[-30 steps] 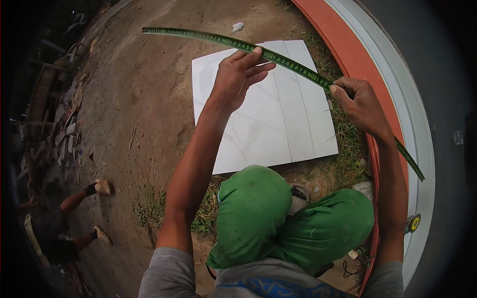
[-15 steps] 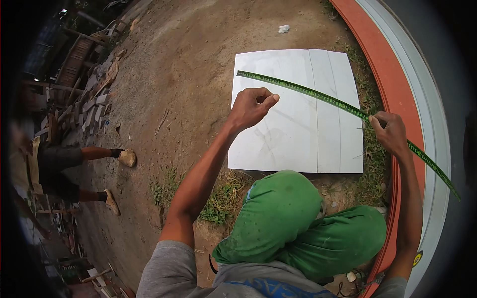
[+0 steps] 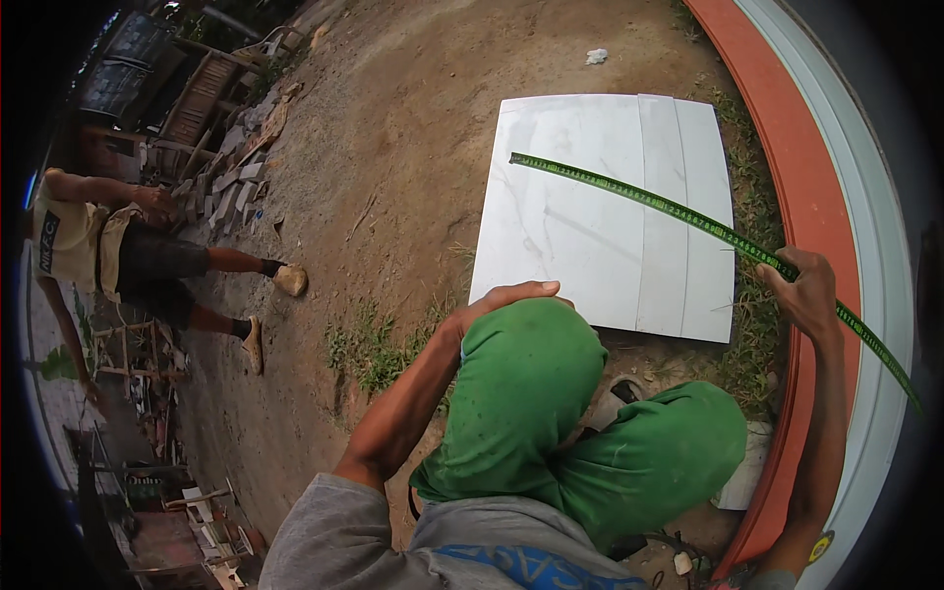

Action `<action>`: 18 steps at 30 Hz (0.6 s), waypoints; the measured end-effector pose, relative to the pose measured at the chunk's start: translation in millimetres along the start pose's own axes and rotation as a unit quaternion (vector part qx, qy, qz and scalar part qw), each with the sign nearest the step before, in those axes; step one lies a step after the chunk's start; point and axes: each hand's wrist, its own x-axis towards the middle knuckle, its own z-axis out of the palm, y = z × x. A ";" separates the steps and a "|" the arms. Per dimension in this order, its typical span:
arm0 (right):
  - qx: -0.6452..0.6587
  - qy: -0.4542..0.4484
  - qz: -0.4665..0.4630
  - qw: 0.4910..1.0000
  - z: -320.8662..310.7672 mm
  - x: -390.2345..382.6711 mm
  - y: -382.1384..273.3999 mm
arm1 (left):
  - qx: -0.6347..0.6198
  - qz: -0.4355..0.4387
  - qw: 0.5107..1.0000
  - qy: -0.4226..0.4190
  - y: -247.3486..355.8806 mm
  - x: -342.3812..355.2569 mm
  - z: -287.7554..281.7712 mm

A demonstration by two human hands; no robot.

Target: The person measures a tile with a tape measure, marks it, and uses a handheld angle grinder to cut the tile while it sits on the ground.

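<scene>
Right hand (image 3: pixel 808 290) pinched shut on a long green ruler (image 3: pixel 688 216), gripping it near the orange curb (image 3: pixel 787 147) on the right. Ruler slanting from far left to near right across the white marble-patterned tile (image 3: pixel 590 226), its far end above the tile's left part, its near end running out past the hand over the pale band beyond the curb. Tile lying flat on bare dirt, 2 straight lines marked down its right part. Left hand (image 3: pixel 506 295) resting on the near green-trousered knee (image 3: pixel 531 383), fingers curled loosely, holding nothing, just at the tile's near edge. Far left, another person (image 3: pixel 128 256) bent by a stack of bricks (image 3: pixel 221 182).
</scene>
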 end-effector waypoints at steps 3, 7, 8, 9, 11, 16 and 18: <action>0.028 0.064 -0.026 0.997 -1.5 2.0 20.1 | 0.091 0.069 0.994 0.000 19.1 -25.3 34.5; 0.021 0.062 -0.033 0.997 8.0 32.8 26.8 | 0.250 0.125 0.960 0.012 32.0 -38.1 30.7; 0.026 0.037 -0.008 0.999 9.2 42.0 22.4 | 0.246 0.121 0.962 0.009 36.1 -36.4 26.1; 0.017 0.036 -0.003 0.999 5.1 50.7 21.1 | 0.253 0.128 0.959 -0.014 43.3 -31.5 22.8; 0.010 0.055 -0.036 0.998 15.8 69.8 19.3 | 0.256 0.131 0.957 -0.044 54.8 -14.7 11.1; -0.022 -0.042 0.021 0.999 15.5 118.2 -12.9 | 0.505 0.224 0.763 0.336 118.8 60.6 -14.8; -0.032 -0.051 0.025 0.998 28.1 133.9 -12.4 | 0.547 0.324 0.694 0.336 158.6 95.0 -36.3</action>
